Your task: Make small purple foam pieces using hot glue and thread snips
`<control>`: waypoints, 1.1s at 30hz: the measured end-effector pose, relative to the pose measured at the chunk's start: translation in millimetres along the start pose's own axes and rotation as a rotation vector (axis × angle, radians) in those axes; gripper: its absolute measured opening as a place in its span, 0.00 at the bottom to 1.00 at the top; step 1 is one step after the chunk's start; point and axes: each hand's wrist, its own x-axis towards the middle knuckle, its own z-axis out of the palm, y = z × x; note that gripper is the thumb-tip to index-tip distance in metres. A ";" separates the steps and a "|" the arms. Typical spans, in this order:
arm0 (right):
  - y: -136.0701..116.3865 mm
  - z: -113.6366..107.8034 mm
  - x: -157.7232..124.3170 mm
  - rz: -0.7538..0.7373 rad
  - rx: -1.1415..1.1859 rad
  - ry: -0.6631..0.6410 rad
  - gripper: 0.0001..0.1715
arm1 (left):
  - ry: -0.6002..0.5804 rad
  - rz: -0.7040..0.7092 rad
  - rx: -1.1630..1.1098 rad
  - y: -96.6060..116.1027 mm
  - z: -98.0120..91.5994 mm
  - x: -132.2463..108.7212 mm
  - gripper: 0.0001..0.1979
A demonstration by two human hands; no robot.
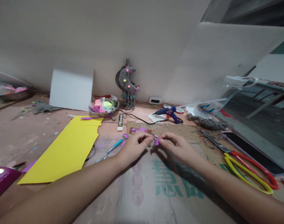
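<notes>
Both hands meet over a printed cardboard sheet at the centre. My right hand pinches a small purple piece between thumb and forefinger. My left hand is closed just beside it, thumb against fingers, on something thin and dark that I cannot make out clearly. More purple cut pieces lie just beyond the left hand. A blue pen rests left of that hand, its tip near another purple piece.
Yellow paper lies left; a bowl of coloured clay stands behind it. A grey moon ornament leans at the wall. Blue glue gun, twine, large scissors and phone occupy the right.
</notes>
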 end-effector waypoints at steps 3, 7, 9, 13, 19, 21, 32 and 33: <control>-0.6 3.6 -0.9 -0.025 -0.090 -0.036 0.12 | -0.062 -0.021 -0.002 1.6 0.2 0.1 0.14; 2.7 5.9 -2.2 -0.039 -0.147 -0.035 0.12 | -0.088 -0.053 0.032 4.2 -0.6 0.2 0.12; 4.7 5.6 -2.9 -0.050 -0.129 -0.007 0.13 | -0.090 -0.050 0.017 4.2 -1.0 0.7 0.12; 8.7 5.3 -3.6 -0.066 -0.115 -0.012 0.12 | -0.064 -0.068 0.002 4.0 -0.9 1.1 0.13; 13.1 8.0 -5.0 -0.046 -0.149 0.023 0.16 | -0.072 -0.063 -0.005 9.3 -1.1 -0.2 0.14; 12.8 8.1 -5.6 -0.039 -0.149 0.023 0.16 | -0.090 -0.058 -0.016 10.4 -1.2 -0.6 0.13; 8.8 -5.3 -18.8 -0.116 -0.507 -0.203 0.04 | 0.003 -0.125 -0.022 -1.8 0.3 2.4 0.13; 7.5 -8.8 -20.7 -0.114 -0.521 -0.252 0.04 | 0.003 -0.128 -0.020 -2.1 0.4 2.3 0.13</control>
